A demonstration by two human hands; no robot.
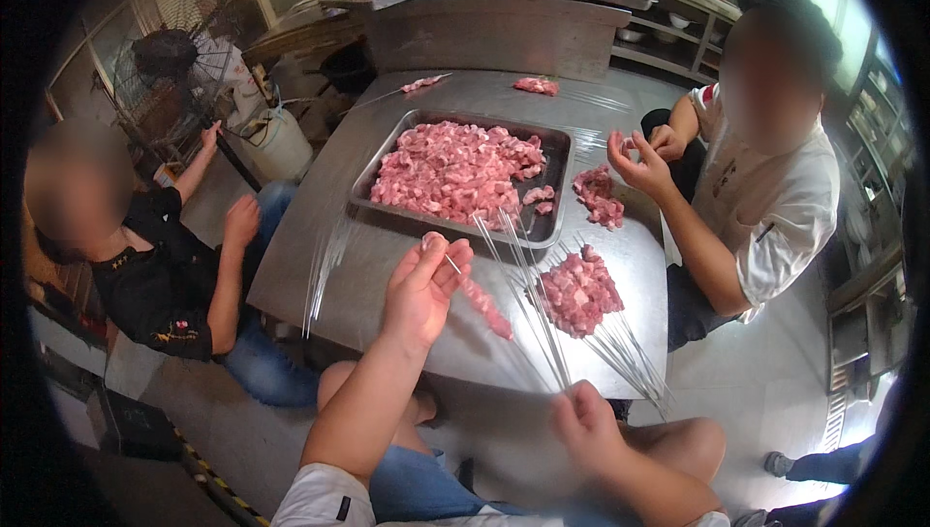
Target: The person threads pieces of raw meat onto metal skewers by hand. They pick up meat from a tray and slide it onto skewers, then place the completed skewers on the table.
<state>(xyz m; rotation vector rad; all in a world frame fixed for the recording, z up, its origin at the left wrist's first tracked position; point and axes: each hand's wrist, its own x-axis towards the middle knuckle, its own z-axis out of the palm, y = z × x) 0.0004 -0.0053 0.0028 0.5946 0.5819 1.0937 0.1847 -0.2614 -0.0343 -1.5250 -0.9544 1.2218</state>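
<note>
My left hand (425,293) is raised over the near part of the steel table, thumb and fingers pinched on what looks like a small piece of raw meat. Beside its fingers is the bare tip of a metal skewer with meat threaded on it (485,309). That skewer slants down toward my right hand (590,422), which is blurred and closed around the lower ends of several thin metal skewers (546,320). A pile of cut raw meat (580,293) lies on the table right of these skewers. More loose skewers (631,358) stick out below the pile over the table edge.
A deep metal tray (563,185) of raw meat chunks stands mid-table. More skewers (328,265) lie left of it. At right, a person in white (763,185) works beside a smaller meat pile (599,196). Another person in black (163,265) sits left, near a caged fan (171,55).
</note>
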